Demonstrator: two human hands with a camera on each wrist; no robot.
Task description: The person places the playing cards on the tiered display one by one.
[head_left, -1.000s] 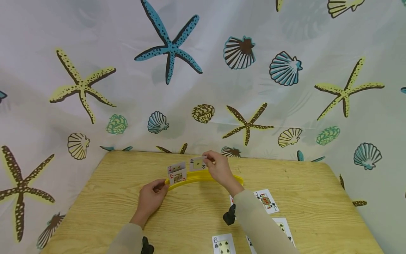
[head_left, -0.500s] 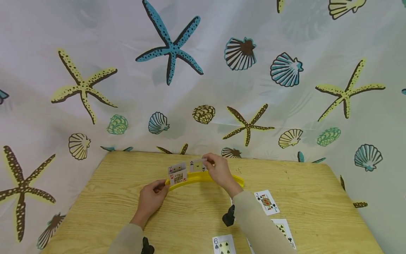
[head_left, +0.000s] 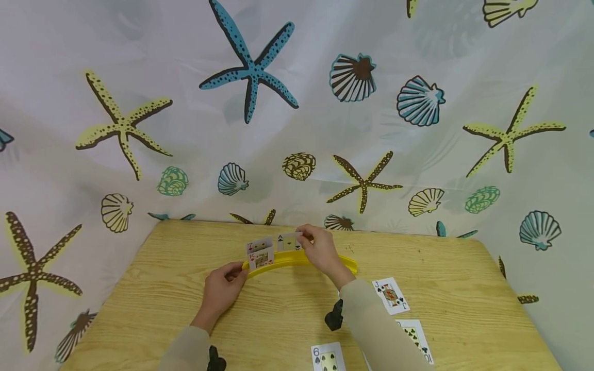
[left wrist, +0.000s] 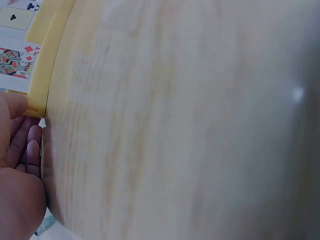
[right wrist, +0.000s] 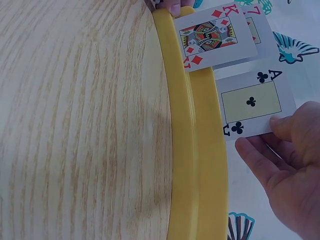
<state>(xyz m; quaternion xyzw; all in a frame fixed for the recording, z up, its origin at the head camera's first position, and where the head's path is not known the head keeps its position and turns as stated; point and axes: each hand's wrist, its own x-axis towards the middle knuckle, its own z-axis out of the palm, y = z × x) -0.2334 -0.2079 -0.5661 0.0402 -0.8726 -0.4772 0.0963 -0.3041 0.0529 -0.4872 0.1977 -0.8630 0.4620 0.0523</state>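
A curved yellow card holder (head_left: 294,258) stands on the wooden table, grooved along its length. At its left end, the king of diamonds (right wrist: 207,39) stands in the front groove, with a red seven (right wrist: 260,32) upright behind it. My right hand (head_left: 321,250) pinches the right edge of the ace of clubs (right wrist: 251,101) between thumb and fingers. That card is upright at the holder's rear, just right of the seven. With thumb and fingers, my left hand (head_left: 224,288) grips the holder's left end (left wrist: 37,107); some of its fingers are hidden behind the holder.
Face-up on the table (head_left: 162,288) to the right lie a jack of spades (head_left: 391,295), a ten of clubs (head_left: 416,337) and a six of spades (head_left: 327,356). My right sleeve partly covers other cards. A shell-patterned cloth (head_left: 278,129) hangs behind the table.
The ace of clubs and my right hand have sunk very slightly toward the holder. My left hand keeps its place on the holder's end.
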